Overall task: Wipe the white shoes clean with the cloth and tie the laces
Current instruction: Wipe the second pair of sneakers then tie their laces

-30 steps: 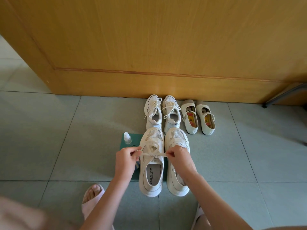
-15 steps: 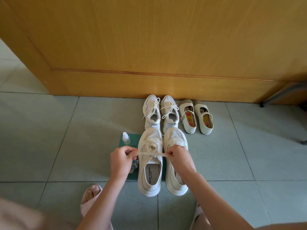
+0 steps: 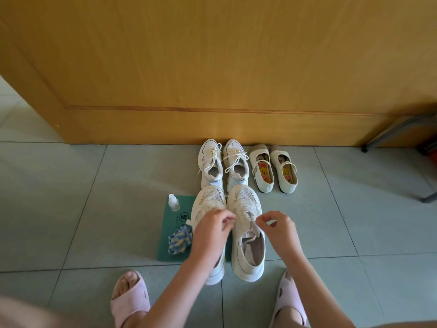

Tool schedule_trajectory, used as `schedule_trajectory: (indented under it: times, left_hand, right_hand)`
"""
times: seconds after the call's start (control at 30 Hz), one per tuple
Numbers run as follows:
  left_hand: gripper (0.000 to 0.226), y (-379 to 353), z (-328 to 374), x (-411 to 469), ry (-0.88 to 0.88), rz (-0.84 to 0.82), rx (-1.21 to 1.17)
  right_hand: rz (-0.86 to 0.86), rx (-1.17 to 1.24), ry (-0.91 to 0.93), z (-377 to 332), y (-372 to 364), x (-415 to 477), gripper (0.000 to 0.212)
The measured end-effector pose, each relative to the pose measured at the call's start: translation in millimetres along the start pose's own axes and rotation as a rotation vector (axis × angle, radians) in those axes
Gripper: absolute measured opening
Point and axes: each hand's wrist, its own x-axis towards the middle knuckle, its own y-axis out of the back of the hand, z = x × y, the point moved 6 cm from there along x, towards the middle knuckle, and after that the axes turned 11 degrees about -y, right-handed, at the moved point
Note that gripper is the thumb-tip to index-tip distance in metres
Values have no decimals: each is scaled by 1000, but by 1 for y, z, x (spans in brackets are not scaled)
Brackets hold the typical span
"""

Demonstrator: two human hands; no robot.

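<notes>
Two white mesh sneakers stand side by side on the tiled floor, toes pointing away from me. My left hand (image 3: 212, 230) lies over the left sneaker (image 3: 209, 197), its curled fingertips at the gap beside the right sneaker (image 3: 244, 197); I cannot tell whether they hold a lace. My right hand (image 3: 276, 227) pinches thumb and forefinger on a loose lace (image 3: 248, 215) of the right sneaker. A crumpled blue and yellow cloth (image 3: 179, 241) lies on a green mat (image 3: 165, 252) left of the shoes.
A small clear bottle (image 3: 174, 202) stands on the mat's far corner. Behind are another pair of white laced sneakers (image 3: 211, 162) and cream strap shoes (image 3: 286, 171), against a wooden door (image 3: 212, 67). Metal furniture legs (image 3: 390, 133) stand at right. My slippered feet (image 3: 130, 297) are near.
Both hands have let go of the left sneaker's laces and moved right, to the laces of the right sneaker. The cloth on the mat has come into view.
</notes>
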Motion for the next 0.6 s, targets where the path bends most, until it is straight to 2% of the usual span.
schedule_trajectory:
  times: [0.13,0.23,0.4,0.5,0.6]
  left_hand:
    - [19,-31,6,-2,35,-74,29]
    - [24,-46,4,-7,40,-136,129]
    - [24,-51,-11,-13,89,-118,213]
    - [22,-53,-11,-12,84,-114,222]
    - [23,-58,-10,-12,85,-129,185]
  right_hand:
    - [82,-40,-80,20,-1,-19,16]
    - [193,-218,-64,27,-10,-32,21]
    - [266,-346,-34,30,-30,-39,26]
    - [345,-369,-3,29,-39,-39,25]
    - [374,-279,-12,27,-48,-41,29]
